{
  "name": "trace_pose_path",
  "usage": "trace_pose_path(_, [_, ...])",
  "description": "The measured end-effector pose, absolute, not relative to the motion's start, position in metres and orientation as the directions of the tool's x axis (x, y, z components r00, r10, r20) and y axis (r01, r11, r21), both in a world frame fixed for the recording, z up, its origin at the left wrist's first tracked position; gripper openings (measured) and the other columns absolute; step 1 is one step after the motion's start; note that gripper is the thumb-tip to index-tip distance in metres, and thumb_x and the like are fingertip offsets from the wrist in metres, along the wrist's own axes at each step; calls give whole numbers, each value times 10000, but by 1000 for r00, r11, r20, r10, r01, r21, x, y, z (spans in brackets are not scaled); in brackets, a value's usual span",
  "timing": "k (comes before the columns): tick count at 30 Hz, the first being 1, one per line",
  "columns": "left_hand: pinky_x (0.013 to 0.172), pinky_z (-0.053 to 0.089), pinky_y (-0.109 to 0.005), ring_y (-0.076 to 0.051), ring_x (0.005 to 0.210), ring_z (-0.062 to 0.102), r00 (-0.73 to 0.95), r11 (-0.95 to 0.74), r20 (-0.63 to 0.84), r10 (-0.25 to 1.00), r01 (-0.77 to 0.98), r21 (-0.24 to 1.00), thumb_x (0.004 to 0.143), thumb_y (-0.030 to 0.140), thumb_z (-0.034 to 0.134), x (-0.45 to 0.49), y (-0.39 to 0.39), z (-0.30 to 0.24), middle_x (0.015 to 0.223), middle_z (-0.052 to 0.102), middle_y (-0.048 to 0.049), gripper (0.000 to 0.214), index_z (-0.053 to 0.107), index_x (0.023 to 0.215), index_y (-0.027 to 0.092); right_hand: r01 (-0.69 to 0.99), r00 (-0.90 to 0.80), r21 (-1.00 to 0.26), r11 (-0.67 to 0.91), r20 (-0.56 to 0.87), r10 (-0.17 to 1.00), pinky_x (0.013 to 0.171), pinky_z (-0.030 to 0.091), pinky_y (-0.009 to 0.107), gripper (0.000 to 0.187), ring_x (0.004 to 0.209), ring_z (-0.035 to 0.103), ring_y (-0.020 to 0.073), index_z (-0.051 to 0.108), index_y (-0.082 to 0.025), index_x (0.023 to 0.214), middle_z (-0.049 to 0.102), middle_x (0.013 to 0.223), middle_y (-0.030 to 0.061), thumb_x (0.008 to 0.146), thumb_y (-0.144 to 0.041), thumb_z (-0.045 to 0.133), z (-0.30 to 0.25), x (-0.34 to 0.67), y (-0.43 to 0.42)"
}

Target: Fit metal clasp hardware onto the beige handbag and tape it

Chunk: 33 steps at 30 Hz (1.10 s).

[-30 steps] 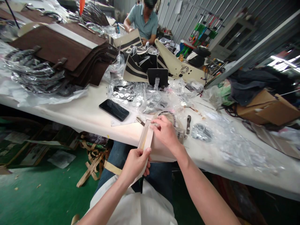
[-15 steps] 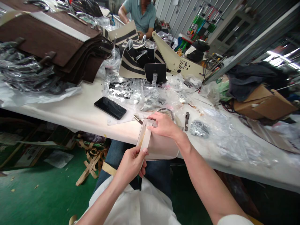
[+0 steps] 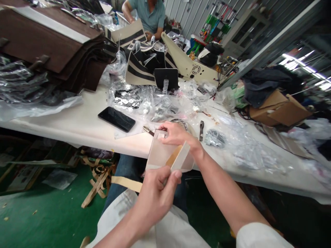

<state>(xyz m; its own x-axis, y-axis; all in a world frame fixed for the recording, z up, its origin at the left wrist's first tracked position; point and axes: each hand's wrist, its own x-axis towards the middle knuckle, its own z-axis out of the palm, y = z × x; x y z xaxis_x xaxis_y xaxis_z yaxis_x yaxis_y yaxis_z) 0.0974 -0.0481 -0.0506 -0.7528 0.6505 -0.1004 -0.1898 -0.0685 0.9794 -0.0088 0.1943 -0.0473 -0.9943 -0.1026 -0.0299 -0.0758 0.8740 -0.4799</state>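
My left hand is closed in a pinch on a cream strap whose tan underside shows; its free end points up and right. My right hand grips the top edge of a cream panel that hangs over the front edge of the white table. The strap lies across the front of that panel. A small metal tool lies on the table just left of my right hand.
A black phone lies left of the panel. Crumpled clear plastic bags, striped cream-and-black pieces and brown felt stacks fill the table. Cardboard boxes sit at right. A seated person works at the far end.
My left hand has pulled the strap off the panel's left edge and swung it right, its end now free. The view has shifted left and down.
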Motion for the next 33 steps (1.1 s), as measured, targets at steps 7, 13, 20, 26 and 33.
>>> trace_pose_path(7, [529, 424, -245, -167, 530, 588, -730, -29, -225, 646, -318, 948, 1037, 764, 670, 80, -67, -62, 595, 634, -32, 633, 682, 814, 172, 35, -936, -933, 357, 95, 340, 584, 470, 301, 470, 606, 541, 145, 820, -218, 1219, 723, 838, 20, 998, -632, 798, -24, 31, 206])
trace_pose_path(13, [557, 426, -260, -175, 561, 592, -742, 69, -219, 633, -228, 971, 1067, 731, 632, 77, -62, -77, 612, 615, -15, 611, 689, 811, 179, 55, -977, -970, 237, -3, 215, 1022, 638, 440, 614, 1158, 759, 295, 798, -251, 1384, 808, 1323, 130, 903, -603, 946, -19, 111, 192])
trace_pose_path(20, [920, 591, -384, -336, 1108, 759, -650, 115, 18, 759, 162, 980, 1124, 605, 615, 86, -40, -81, 1146, 779, -148, 561, 698, 753, 193, 192, -910, -975, -112, -219, 353, 819, 660, 348, 643, 856, 790, 213, 755, -240, 1334, 837, 1027, 48, 797, -442, 1046, -45, 150, 167])
trace_pose_path(26, [1202, 527, -495, -421, 1552, 550, -574, 33, 154, 804, 303, 953, 1115, 501, 684, 76, -30, -60, 1604, 633, -181, 477, 696, 737, 211, 235, -904, -928, -288, -317, 287, 713, 644, 297, 613, 806, 796, 211, 706, -226, 1249, 815, 914, 35, 803, -476, 1045, -48, 166, 170])
trace_pose_path(33, [764, 579, -315, -301, 972, 783, -557, 33, -47, 829, -35, 999, 1119, 563, 665, 87, -10, -57, 1207, 801, -155, 544, 742, 750, 171, 245, -886, -939, -243, -318, 337, 725, 675, 333, 470, 757, 777, 212, 722, -222, 978, 795, 861, 37, 814, -549, 1016, -50, 175, 183])
